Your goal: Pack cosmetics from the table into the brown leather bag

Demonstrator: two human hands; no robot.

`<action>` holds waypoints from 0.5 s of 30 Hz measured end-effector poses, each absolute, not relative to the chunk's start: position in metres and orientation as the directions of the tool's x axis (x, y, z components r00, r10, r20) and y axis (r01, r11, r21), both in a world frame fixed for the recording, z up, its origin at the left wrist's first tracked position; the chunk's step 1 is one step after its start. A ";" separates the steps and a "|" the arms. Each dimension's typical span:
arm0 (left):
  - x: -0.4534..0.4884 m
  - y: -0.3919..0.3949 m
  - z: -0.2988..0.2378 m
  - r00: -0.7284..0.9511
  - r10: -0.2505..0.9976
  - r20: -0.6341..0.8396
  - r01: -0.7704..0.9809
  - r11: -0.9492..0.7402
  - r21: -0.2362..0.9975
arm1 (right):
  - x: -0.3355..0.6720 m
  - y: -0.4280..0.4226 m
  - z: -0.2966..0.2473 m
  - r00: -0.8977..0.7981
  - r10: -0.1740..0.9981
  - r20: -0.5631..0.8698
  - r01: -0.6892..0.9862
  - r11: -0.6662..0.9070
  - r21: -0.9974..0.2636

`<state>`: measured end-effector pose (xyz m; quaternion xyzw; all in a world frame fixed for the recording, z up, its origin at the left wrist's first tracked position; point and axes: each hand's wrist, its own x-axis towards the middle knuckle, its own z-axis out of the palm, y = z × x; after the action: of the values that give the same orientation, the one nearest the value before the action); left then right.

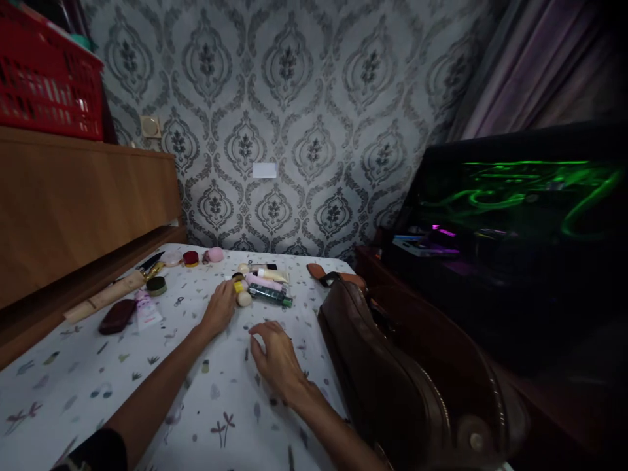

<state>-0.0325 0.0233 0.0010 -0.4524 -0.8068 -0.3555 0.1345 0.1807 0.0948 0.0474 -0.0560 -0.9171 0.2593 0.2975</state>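
Note:
My left hand (220, 307) reaches to the left edge of a small group of cosmetics, its fingers bent together beside a small yellow item (239, 287). Whatever those fingers hold, if anything, is hidden. My right hand (277, 356) hovers nearer to me, thumb and forefinger apart and nothing between them. In the group lie a dark tube with a green cap (269, 294), a pink tube (265, 282), a pale yellow tube (273, 275) and a round cream-coloured item (244, 299).
A brown leather bag (383, 366) stands open at the right, a brown strap (336, 277) behind it. At the left lie a dark red case (118, 316), a white-and-pink tube (146, 310), a green-lidded jar (156, 285), a long beige item (105, 297) and a pink item (214, 254).

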 end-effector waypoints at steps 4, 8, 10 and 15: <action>-0.039 0.025 -0.005 -0.584 0.615 0.530 0.800 0.321 0.508 | 0.149 0.098 0.029 -0.781 0.345 0.521 -0.033 0.810 -0.586; -0.042 0.022 -0.001 -0.612 0.589 0.527 0.775 0.317 0.546 | 0.135 0.104 0.002 -0.718 0.403 0.567 -0.065 0.772 -0.632; -0.043 0.020 0.001 -0.638 0.567 0.521 0.756 0.335 0.563 | 0.134 0.107 -0.008 -0.710 0.410 0.573 -0.088 0.755 -0.650; -0.037 0.022 0.003 -0.683 0.566 0.462 0.717 0.401 0.570 | 0.137 0.109 -0.011 -0.703 0.420 0.574 -0.098 0.741 -0.664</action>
<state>-0.0369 0.0216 0.0025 -0.3860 -0.8311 -0.3882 0.0976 0.1367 0.1090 -0.0112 -0.0941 -0.8550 0.3471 0.3737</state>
